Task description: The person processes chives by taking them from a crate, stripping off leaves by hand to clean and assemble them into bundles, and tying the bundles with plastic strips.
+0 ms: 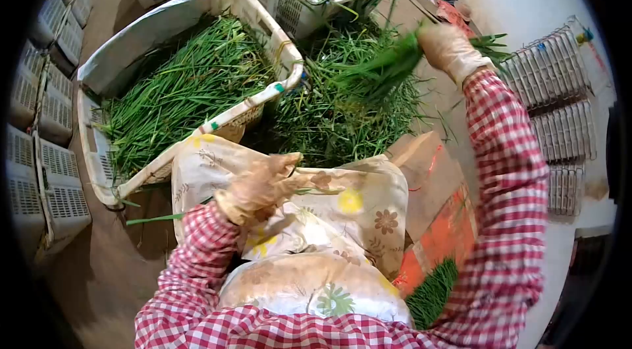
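My right hand [449,49], in a pale glove, is closed around a bunch of green chives [388,72], raised at the upper right. The blades hang to the left, blurred by motion, over a heap of loose chive leaves [349,112] on the floor. Over my lap is my gloved left hand [260,184], slightly blurred, its fingers stretched out and a little apart. A few thin green blades show near it, one long blade [155,219] sticking out left of the wrist. Beneath lies a flowered cloth [368,201] covering my lap.
A large white crate [92,76] lined with sheeting holds many chives at the left. Another crate [276,3] stands behind the heap. Cardboard [428,178] and a chive bundle [433,293] are at my right. Stacked crates [62,171] line the left; wire racks [550,72] stand right.
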Action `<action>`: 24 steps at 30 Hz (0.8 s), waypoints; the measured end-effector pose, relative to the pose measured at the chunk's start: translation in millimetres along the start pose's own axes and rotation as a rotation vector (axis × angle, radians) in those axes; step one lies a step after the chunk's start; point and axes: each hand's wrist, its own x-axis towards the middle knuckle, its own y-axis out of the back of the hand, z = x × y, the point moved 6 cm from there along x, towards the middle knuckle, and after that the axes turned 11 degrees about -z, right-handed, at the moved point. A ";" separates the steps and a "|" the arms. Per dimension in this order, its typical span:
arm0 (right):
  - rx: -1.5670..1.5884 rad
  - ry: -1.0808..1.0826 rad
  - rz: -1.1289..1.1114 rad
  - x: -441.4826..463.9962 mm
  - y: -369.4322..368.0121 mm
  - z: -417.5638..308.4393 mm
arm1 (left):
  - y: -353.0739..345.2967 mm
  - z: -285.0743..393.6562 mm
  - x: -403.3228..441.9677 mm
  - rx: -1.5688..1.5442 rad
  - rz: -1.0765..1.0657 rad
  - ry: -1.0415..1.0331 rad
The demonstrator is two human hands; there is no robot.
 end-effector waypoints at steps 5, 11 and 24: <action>-0.034 -0.159 0.123 9.8 -2.3 15.5 | 42.2 47.3 -23.4 0.185 -0.093 0.108; 0.194 -0.264 0.216 -23.1 23.1 17.1 | 11.9 44.6 -27.0 -0.238 -0.423 0.111; 0.004 -0.335 0.483 -140.4 33.9 -26.9 | -57.1 97.9 152.7 -1.616 -0.776 -0.560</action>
